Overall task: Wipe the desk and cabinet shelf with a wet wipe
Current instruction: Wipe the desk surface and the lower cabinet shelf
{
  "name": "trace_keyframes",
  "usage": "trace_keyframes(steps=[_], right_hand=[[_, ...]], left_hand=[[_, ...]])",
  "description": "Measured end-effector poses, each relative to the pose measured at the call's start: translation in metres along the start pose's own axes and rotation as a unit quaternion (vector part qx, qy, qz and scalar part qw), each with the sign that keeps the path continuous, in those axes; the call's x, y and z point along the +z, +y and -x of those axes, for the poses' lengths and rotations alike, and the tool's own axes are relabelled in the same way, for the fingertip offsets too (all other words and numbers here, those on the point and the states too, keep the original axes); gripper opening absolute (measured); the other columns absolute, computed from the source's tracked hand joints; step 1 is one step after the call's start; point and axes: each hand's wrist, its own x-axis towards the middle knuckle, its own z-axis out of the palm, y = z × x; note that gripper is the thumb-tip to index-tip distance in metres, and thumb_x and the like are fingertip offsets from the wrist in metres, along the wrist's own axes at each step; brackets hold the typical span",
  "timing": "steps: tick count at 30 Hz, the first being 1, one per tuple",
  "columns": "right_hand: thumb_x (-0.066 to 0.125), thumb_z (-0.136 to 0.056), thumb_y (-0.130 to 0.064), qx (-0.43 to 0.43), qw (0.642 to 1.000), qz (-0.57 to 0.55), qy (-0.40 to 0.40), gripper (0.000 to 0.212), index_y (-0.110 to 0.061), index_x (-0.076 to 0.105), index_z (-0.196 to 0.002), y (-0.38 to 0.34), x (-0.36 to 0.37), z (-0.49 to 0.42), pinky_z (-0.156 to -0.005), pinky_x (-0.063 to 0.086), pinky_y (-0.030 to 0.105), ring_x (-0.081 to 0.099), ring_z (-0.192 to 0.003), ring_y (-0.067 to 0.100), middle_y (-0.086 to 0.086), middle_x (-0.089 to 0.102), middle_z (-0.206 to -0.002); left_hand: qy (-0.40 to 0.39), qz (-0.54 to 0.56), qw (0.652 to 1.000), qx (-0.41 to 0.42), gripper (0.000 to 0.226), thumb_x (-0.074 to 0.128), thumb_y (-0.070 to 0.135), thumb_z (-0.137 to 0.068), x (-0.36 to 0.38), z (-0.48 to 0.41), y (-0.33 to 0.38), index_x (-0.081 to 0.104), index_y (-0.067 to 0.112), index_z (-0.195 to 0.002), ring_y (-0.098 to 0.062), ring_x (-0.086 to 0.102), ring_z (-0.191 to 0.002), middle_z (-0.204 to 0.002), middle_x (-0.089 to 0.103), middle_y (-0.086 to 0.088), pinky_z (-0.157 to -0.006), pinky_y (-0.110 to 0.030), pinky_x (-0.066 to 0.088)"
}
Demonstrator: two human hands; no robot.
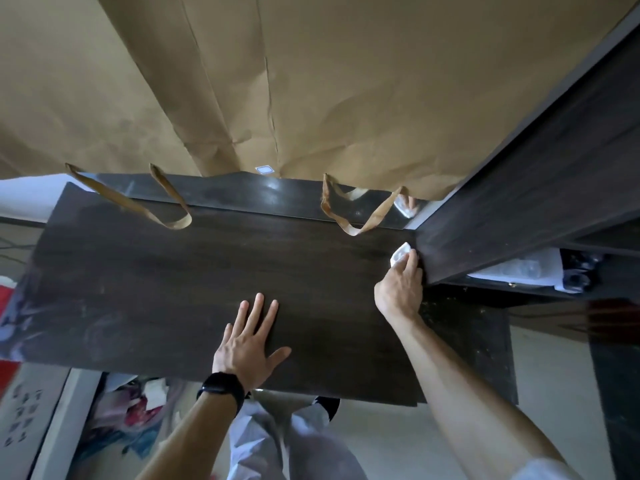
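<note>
While the right hand point(400, 292) pinches the bunched wet wipe point(400, 255) into the far right corner of the dark wood desk point(207, 271), hard against the cabinet side panel point(502, 216), the wipe may skip dust lodged in that seam. The left hand point(247, 344) lies flat near the front edge, fingers spread, holding nothing. Just beyond the wipe, a handle loop point(360, 216) of the brown paper bag point(311, 81) droops onto the desk; a wide stroke could catch it and drag the bag

The left hand point(247, 344) rests on the desk point(156, 289) at its near edge. Farther right, the right hand point(401, 289) holds a wet wipe point(399, 255) beside the cabinet point(519, 202). A curtain point(311, 81) hangs behind.
</note>
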Motion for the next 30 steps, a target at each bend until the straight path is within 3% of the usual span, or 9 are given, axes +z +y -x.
trace_keyframes(steps=[4, 8, 12, 18, 23, 26, 30], right_hand=[[0.052, -0.083, -0.001, 0.025, 0.999, -0.036, 0.015, 0.066, 0.016, 0.03, -0.143, -0.001, 0.003, 0.006, -0.109, 0.036, 0.037, 0.043, -0.125, 0.035, 0.018, 0.03, -0.151], [0.055, -0.077, 0.001, -0.002, 0.999, -0.018, 0.032, 0.059, 0.02, 0.043, -0.131, 0.019, 0.017, 0.055, -0.102, 0.041, 0.043, 0.047, -0.113, 0.043, 0.026, 0.038, -0.141], [0.055, -0.083, -0.006, -0.058, 0.998, 0.034, -0.01, 0.062, 0.022, 0.037, -0.136, 0.027, 0.021, 0.072, -0.116, 0.031, 0.047, 0.036, -0.137, 0.045, 0.038, 0.032, -0.147], [0.044, -0.098, -0.016, -0.064, 0.998, -0.01, -0.004, 0.059, 0.02, 0.027, -0.142, 0.008, 0.015, 0.001, -0.122, 0.011, 0.043, 0.019, -0.147, 0.041, 0.035, 0.019, -0.155], [0.043, -0.099, -0.022, -0.056, 0.998, -0.042, 0.0, 0.065, 0.018, 0.021, -0.145, -0.006, 0.009, -0.038, -0.123, 0.012, 0.044, 0.016, -0.149, 0.037, 0.031, 0.015, -0.158], [0.041, -0.1, -0.032, -0.045, 0.997, -0.053, -0.017, 0.069, 0.015, 0.022, -0.146, 0.001, 0.012, -0.005, -0.123, 0.013, 0.043, 0.013, -0.15, 0.035, 0.029, 0.012, -0.159], [0.03, -0.101, -0.039, -0.103, 0.994, -0.038, -0.004, 0.069, 0.012, 0.024, -0.147, 0.034, 0.025, 0.074, -0.12, 0.026, 0.044, 0.018, -0.149, 0.034, 0.025, 0.016, -0.16]], left_hand=[[-0.02, -0.012, 1.0, -0.008, 0.092, 0.043, 0.071, -0.088, -0.005, 0.0, 0.003, -0.014, 0.04, -0.153, -0.021, -0.015, -0.151, -0.157, -0.028, 0.012, -0.121, -0.044, 0.015], [-0.028, -0.015, 0.999, -0.007, 0.092, 0.043, 0.071, -0.089, -0.008, 0.0, 0.004, -0.016, 0.04, -0.152, -0.022, -0.016, -0.151, -0.157, -0.029, 0.012, -0.122, -0.045, 0.014], [-0.036, -0.009, 0.999, -0.011, 0.093, 0.043, 0.071, -0.089, -0.008, 0.001, 0.003, -0.018, 0.041, -0.152, -0.02, -0.018, -0.15, -0.157, -0.03, 0.012, -0.122, -0.045, 0.011], [-0.033, -0.014, 0.999, -0.013, 0.094, 0.043, 0.072, -0.088, -0.008, 0.0, 0.003, -0.02, 0.042, -0.151, -0.017, -0.02, -0.149, -0.153, -0.034, 0.014, -0.121, -0.044, 0.01], [-0.017, -0.006, 1.0, -0.009, 0.093, 0.045, 0.072, -0.088, -0.003, -0.002, 0.001, -0.02, 0.043, -0.149, -0.016, -0.021, -0.148, -0.155, -0.03, 0.014, -0.122, -0.045, 0.013], [-0.03, -0.012, 0.999, -0.011, 0.094, 0.043, 0.072, -0.088, -0.005, -0.001, 0.001, -0.022, 0.043, -0.149, -0.019, -0.019, -0.149, -0.156, -0.031, 0.013, -0.122, -0.045, 0.013], [-0.03, -0.003, 1.0, -0.006, 0.094, 0.045, 0.071, -0.088, -0.008, -0.002, 0.003, -0.019, 0.041, -0.15, -0.022, -0.017, -0.15, -0.152, -0.033, 0.013, -0.121, -0.046, 0.013]])
